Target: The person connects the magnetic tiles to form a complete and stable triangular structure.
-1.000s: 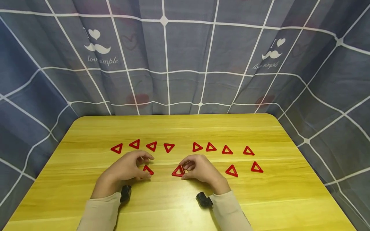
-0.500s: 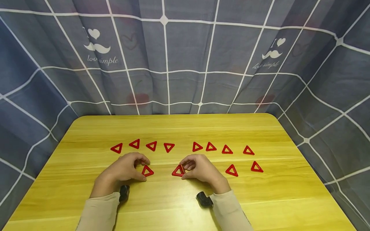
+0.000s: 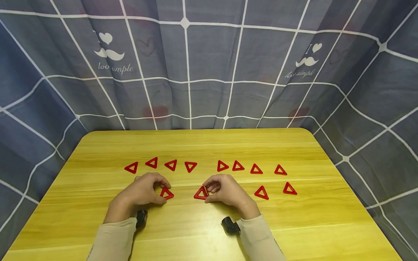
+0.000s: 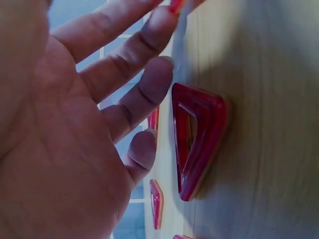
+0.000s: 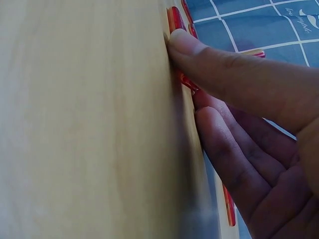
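Red triangular frames with open centres lie on the yellow table (image 3: 183, 228). My left hand (image 3: 147, 190) pinches one red triangle (image 3: 169, 196) between index finger and thumb, at its far corner and near-left corner. In the left wrist view, the other fingers stretch out past another red triangle (image 4: 209, 129) lying flat. My right hand (image 3: 226, 192) pinches a second red triangle (image 3: 197, 197) by its right side, where an upright orange-red edge shows against the fingers. In the right wrist view the thumb (image 5: 214, 57) covers part of that triangle.
Behind the hands runs a row of several red triangles, including one (image 3: 194, 164) near the middle. To the right lie two more, one nearer (image 3: 266, 197) and one farther right (image 3: 295, 191). A grey-blue checked curtain (image 3: 209, 54) borders the table's back and sides.
My left hand's fingers, earlier spread over the triangle and partly covering it, have drawn back left and closed on its corners. My right hand and its triangle stay where they were.
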Tool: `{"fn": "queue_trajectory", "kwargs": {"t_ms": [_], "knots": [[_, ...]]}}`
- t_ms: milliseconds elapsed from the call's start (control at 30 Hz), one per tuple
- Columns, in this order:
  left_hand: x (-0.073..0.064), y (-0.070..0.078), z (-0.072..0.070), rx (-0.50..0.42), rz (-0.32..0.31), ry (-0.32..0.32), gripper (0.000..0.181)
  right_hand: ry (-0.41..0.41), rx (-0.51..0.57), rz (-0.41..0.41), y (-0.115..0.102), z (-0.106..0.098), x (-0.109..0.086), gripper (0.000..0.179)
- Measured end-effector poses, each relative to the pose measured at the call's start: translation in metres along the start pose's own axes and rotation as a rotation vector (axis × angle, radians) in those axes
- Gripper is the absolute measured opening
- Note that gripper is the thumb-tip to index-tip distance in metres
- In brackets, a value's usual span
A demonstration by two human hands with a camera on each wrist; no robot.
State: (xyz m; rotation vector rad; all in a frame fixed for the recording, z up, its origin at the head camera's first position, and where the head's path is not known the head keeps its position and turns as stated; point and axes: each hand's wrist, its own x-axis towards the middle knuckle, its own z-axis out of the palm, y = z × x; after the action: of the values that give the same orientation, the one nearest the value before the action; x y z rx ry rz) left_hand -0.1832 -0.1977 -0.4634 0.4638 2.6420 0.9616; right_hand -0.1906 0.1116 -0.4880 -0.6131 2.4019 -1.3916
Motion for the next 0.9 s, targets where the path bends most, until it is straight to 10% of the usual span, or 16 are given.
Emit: {"fn": "queue_trajectory", "kwargs": {"t_ms": [367, 900], "knots": [[0.005, 0.007, 0.007, -0.051, 0.094, 0.083, 0.03, 0.006, -0.009, -0.002, 0.0, 0.0, 0.0, 0.037], [0.023, 0.031, 0.033, -0.091, 0.215, 0.024, 0.032, 0.005, -0.028, -0.007, 0.0, 0.0, 0.0, 0.036]]}}
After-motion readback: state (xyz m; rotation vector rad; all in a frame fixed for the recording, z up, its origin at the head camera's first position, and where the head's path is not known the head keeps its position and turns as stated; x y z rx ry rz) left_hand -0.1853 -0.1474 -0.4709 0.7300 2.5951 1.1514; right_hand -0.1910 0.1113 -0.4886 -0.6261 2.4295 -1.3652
